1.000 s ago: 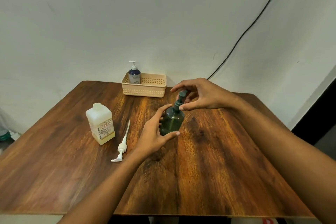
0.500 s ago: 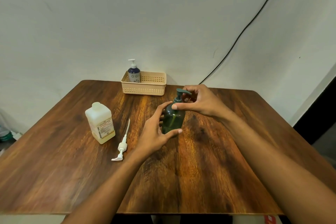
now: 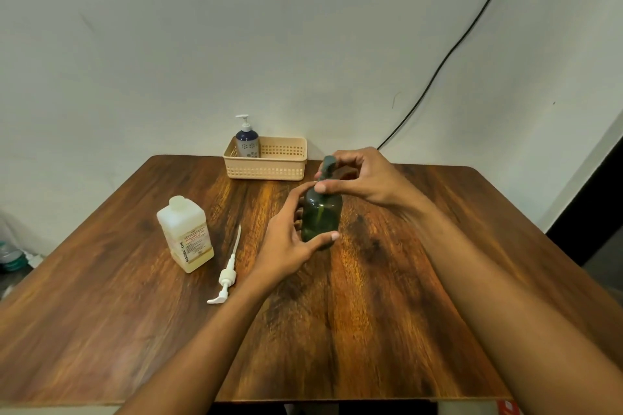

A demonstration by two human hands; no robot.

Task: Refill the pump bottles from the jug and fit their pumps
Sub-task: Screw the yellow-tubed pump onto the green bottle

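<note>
A dark green pump bottle point(image 3: 322, 217) stands upright near the middle of the wooden table point(image 3: 371, 313). My left hand point(image 3: 290, 239) wraps around its body from the left. My right hand point(image 3: 360, 178) pinches the green pump point(image 3: 327, 167) at the bottle's neck from the right. A white jug point(image 3: 185, 234) with a label and a little yellowish liquid stands capped at the left. A loose white pump point(image 3: 227, 274) with its long tube lies flat between the jug and my left arm.
A beige slotted basket point(image 3: 269, 165) sits at the table's far edge against the wall, with a blue-and-white pump bottle point(image 3: 247, 141) standing in its left end. A black cable point(image 3: 448, 54) runs down the wall behind.
The green pump head has turned under my right hand, whose fingers have shifted around the neck. My left hand has stayed on the bottle's body.
</note>
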